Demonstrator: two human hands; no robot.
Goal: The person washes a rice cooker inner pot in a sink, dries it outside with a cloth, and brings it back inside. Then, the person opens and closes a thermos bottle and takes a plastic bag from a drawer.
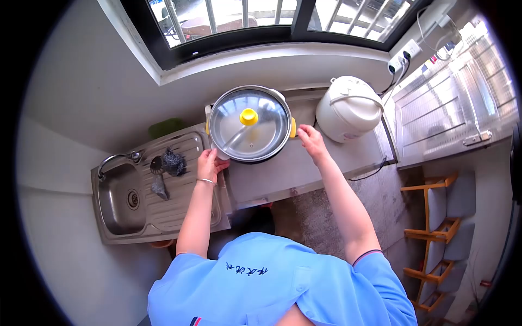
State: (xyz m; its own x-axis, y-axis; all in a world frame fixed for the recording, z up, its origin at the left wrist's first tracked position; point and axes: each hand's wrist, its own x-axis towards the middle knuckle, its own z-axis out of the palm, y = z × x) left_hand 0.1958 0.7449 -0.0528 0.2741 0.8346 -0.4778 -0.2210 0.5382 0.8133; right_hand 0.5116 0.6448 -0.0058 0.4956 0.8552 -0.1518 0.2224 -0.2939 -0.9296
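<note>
A round pot with a glass lid point(266, 136) stands on the metal counter, a yellow knob point(248, 117) at the lid's middle and yellow handles at its sides. My left hand point(211, 164), with a bracelet at the wrist, is at the pot's lower left edge, its fingers bent against a pale part there. On the other side, my right hand point(311, 141) touches the right yellow handle point(293, 127) with its fingertips, fingers drawn together. Under the lid a divider line shows across the pot.
Right of the pot stands a white rice cooker point(350, 111), its cord near the counter's edge. A steel sink point(122, 204) with a drainboard holding dark scrubbers point(173, 162) lies left. Wood-framed chairs point(435, 233) stand at the right. A window point(293, 32) is behind.
</note>
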